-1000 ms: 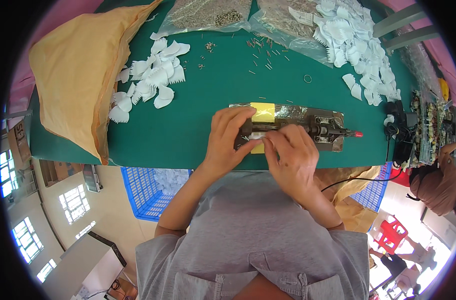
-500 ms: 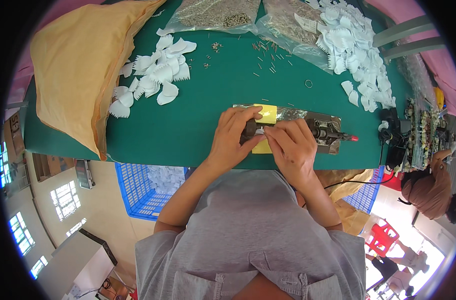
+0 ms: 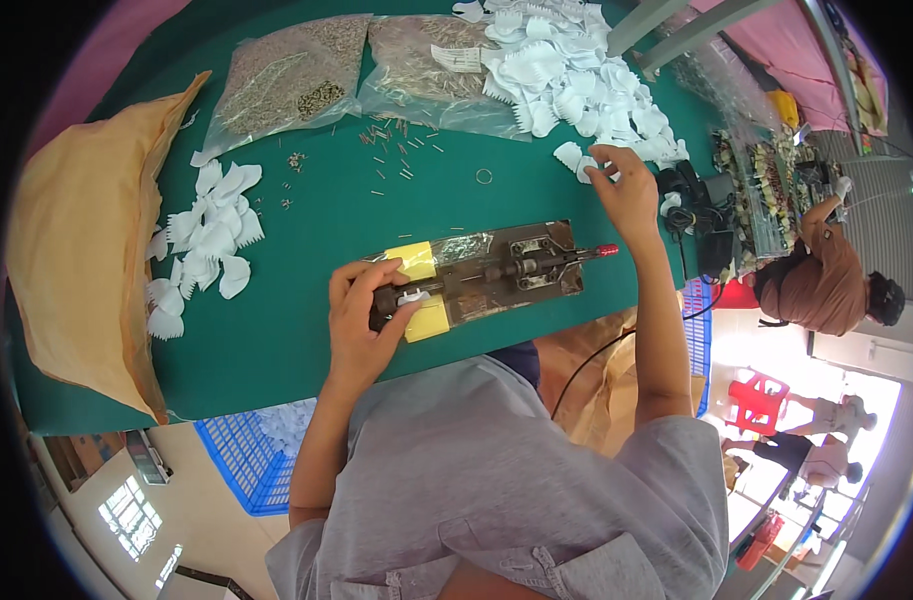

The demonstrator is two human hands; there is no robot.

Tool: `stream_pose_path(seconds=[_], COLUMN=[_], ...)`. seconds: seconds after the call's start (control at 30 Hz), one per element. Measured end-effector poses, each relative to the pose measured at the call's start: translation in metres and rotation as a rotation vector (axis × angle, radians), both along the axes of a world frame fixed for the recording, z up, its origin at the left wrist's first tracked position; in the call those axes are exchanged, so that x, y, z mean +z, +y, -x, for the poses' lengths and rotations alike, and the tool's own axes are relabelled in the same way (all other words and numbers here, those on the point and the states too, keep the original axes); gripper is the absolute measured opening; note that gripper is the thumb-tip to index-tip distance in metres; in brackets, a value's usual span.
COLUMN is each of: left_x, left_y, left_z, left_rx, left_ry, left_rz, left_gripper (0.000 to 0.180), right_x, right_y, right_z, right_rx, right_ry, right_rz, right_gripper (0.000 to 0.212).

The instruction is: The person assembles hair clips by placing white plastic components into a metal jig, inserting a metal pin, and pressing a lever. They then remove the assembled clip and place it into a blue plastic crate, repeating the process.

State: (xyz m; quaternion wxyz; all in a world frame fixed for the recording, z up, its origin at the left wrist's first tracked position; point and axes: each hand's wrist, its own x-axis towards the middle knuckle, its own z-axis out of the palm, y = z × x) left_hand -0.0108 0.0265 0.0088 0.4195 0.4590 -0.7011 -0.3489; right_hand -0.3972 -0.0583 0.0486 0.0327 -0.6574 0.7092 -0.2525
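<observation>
A metal clamp fixture [image 3: 476, 275] with a red-tipped handle [image 3: 606, 250] and yellow patches lies on the green table. My left hand [image 3: 361, 315] wraps around its left end, thumb on one side and fingers on the other. A small white piece [image 3: 412, 297] sits in the fixture beside the left thumb. My right hand [image 3: 628, 195] is stretched out to the far right, thumb and forefinger closing on a white toothed plastic piece [image 3: 584, 172] at the near edge of a large pile [image 3: 566, 70] of similar pieces.
On the left are a smaller heap of white pieces [image 3: 211, 235] and a big tan sack [image 3: 86, 260]. Clear bags of small metal parts [image 3: 286, 80] stand at the back, with loose pins [image 3: 401, 150] before them. A ring [image 3: 484, 177] and black cables [image 3: 684, 205] lie rightward.
My right hand has left the fixture and reached out to the white pieces at the far right. My left hand stays at the fixture's left end. The whole view has turned and shifted.
</observation>
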Motion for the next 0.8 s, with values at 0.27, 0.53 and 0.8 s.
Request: stream_pose_path(seconds=[0.27, 0.53, 0.8], left_x=[0.004, -0.001, 0.004], left_y=[0.000, -0.002, 0.001], left_z=[0.003, 0.003, 0.002], left_rx=[0.033, 0.022, 0.018], left_ry=[-0.008, -0.001, 0.004], left_rz=[-0.020, -0.012, -0.013], left_gripper=[0.059, 0.058, 0.059], right_x=[-0.029, 0.014, 0.010], right_y=[-0.012, 0.004, -0.020], right_z=[0.041, -0.011, -0.034], right_rx=[0.044, 0.076, 0.241], right_ry=[-0.152, -0.486, -0.263], right_rz=[-0.116, -0.114, -0.163], right_gripper=[0.032, 0.016, 0.029])
